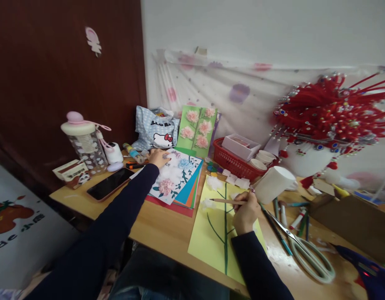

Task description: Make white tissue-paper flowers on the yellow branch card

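My right hand [246, 211] is closed around a pencil [228, 201], its dark tip pointing left over a yellow sheet [207, 246]. On that sheet are a dark green stem [225, 237] with branches and white tissue tufts [214, 182]. Just beyond this hand a white cup [275, 183] is tilted; I cannot tell if they touch. My left hand [159, 157] reaches to the far left edge of a white card [162, 196] with pink and blue flowers, fingers curved and apart. Beneath the card lies a stack of coloured paper [194, 187].
Scissors [307, 250], markers [296, 219] and a glue gun [363, 266] lie at right. A red basket [231, 160] and a green flower card [197, 131] stand behind. Left are a phone [109, 184] and a bottle [86, 143]. A red beaded headdress [332, 112] stands back right.
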`<state>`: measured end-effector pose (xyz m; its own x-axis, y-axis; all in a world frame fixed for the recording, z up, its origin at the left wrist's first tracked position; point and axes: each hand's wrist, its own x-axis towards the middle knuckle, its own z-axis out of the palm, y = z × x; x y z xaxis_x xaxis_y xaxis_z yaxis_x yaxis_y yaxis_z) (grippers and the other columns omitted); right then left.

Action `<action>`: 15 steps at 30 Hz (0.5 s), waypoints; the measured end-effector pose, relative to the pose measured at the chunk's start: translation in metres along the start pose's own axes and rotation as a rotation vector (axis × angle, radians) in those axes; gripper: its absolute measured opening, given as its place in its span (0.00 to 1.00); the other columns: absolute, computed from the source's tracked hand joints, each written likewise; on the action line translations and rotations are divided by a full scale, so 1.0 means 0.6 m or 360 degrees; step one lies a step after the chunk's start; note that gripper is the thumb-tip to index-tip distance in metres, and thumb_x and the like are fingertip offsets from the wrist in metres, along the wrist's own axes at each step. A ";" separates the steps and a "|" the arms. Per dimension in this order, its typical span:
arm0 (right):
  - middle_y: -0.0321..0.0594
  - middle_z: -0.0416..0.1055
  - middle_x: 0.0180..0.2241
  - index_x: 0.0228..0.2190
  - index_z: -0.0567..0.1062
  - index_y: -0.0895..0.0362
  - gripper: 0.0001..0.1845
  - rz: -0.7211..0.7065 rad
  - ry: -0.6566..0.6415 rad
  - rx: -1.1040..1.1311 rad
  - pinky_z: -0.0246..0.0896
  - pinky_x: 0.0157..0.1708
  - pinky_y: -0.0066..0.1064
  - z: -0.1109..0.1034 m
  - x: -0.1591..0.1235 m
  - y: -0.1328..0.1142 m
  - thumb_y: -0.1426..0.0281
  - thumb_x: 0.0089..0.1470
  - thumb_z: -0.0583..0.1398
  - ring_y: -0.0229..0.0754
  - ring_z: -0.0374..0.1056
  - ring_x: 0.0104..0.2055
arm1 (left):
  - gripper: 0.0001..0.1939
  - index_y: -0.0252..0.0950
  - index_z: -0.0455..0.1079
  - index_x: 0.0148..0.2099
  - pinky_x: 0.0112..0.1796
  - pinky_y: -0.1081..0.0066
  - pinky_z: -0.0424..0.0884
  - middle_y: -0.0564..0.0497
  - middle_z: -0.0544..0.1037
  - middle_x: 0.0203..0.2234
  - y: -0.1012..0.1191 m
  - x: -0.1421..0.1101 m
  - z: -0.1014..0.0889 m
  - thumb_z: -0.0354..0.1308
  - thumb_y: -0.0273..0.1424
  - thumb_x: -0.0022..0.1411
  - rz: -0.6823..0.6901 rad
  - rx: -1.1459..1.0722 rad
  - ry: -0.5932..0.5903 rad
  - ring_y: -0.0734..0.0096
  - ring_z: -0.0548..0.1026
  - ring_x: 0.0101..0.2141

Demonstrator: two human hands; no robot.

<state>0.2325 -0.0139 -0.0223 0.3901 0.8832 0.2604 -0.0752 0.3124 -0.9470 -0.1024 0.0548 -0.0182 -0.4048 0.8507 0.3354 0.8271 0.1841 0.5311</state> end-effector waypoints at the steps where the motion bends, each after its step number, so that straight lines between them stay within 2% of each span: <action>1: 0.32 0.54 0.06 0.11 0.64 0.56 0.27 -0.0010 -0.0003 -0.0002 0.42 0.12 0.27 0.000 0.000 0.001 0.57 0.56 0.48 0.33 0.50 0.10 | 0.15 0.43 0.78 0.44 0.52 0.43 0.55 0.44 0.75 0.49 -0.002 0.000 0.001 0.64 0.35 0.52 0.0000 0.0015 -0.0005 0.39 0.61 0.54; 7: 0.33 0.54 0.06 0.11 0.64 0.56 0.28 0.0001 -0.0024 -0.0048 0.43 0.13 0.27 0.001 -0.002 -0.003 0.56 0.56 0.49 0.33 0.51 0.11 | 0.13 0.44 0.77 0.44 0.52 0.44 0.56 0.47 0.73 0.52 -0.005 0.001 0.000 0.62 0.34 0.54 0.0022 0.0028 -0.0005 0.45 0.60 0.55; 15: 0.32 0.53 0.06 0.11 0.64 0.56 0.27 0.0065 0.0006 0.0044 0.41 0.12 0.26 0.002 0.000 -0.002 0.57 0.55 0.50 0.32 0.50 0.10 | 0.11 0.39 0.75 0.38 0.52 0.43 0.54 0.42 0.73 0.49 -0.010 0.005 0.009 0.65 0.35 0.51 -0.0051 0.0049 -0.0009 0.42 0.60 0.55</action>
<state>0.2316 -0.0141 -0.0210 0.3898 0.8940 0.2210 -0.1162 0.2858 -0.9512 -0.1067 0.0589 -0.0245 -0.4292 0.8468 0.3142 0.8252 0.2263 0.5175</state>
